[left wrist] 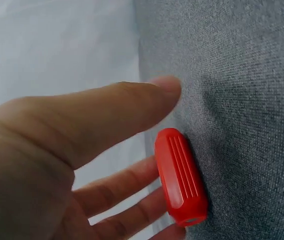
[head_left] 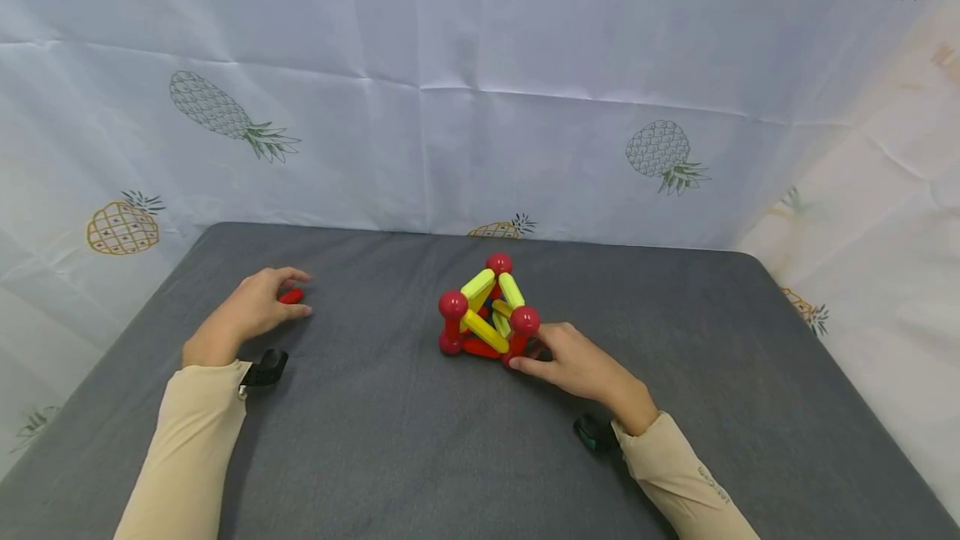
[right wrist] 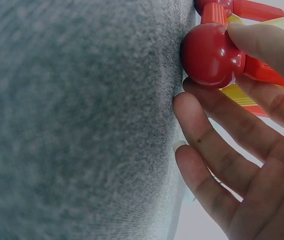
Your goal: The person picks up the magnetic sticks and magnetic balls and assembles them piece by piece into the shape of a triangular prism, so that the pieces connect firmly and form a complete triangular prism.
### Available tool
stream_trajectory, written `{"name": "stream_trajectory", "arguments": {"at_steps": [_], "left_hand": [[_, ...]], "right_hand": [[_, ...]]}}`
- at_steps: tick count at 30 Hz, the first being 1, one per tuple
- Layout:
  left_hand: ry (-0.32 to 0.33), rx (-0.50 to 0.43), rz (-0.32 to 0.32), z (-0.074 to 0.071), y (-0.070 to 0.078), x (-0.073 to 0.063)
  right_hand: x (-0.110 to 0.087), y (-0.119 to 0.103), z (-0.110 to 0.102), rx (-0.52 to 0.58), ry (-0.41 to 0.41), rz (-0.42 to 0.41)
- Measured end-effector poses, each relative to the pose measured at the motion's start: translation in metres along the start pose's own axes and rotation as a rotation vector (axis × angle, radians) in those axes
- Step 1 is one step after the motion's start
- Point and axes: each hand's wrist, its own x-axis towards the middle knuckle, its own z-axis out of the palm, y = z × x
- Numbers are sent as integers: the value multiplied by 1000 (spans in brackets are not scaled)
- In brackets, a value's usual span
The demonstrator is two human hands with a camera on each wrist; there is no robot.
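Note:
In the head view my left hand [head_left: 258,307] is at the left of the table, around a loose red rod [head_left: 291,297]. The left wrist view shows that ribbed red rod [left wrist: 179,177] on the cloth, fingertips along its far side and the thumb [left wrist: 127,102] apart from it. My right hand [head_left: 581,365] is at the near right corner of a ball-and-rod building-toy frame [head_left: 485,328] with red balls and red and yellow rods. Up close, the right thumb and fingers pinch a red bottom ball [right wrist: 209,56] of this frame. Part of the frame hides behind the fingers.
Dark grey cloth [head_left: 390,432] covers the table. A pale pineapple-print curtain [head_left: 360,148] hangs behind it and along the sides. Each wrist wears a black device, one on the left [head_left: 267,367] and one on the right [head_left: 594,432].

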Motion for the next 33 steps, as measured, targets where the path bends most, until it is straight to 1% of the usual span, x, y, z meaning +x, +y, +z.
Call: {"name": "stream_trajectory", "arguments": {"at_steps": [7, 11, 13, 17, 20, 26, 33], "left_hand": [[-14, 26, -11, -1, -3, 1], [-11, 21, 14, 2, -5, 2], [5, 18, 41, 4, -4, 2], [27, 9, 74, 7, -3, 3], [31, 5, 94, 8, -2, 3], [22, 6, 101, 10, 0, 5], [32, -1, 78, 12, 8, 9]], "right_hand": [[1, -1, -1, 1, -2, 3], [0, -1, -1, -1, -6, 9], [0, -1, -1, 0, -8, 11], [0, -1, 0, -1, -6, 14], [0, 0, 0, -2, -7, 17], [0, 0, 0, 0, -9, 15], [0, 0, 1, -5, 20, -10]]}}
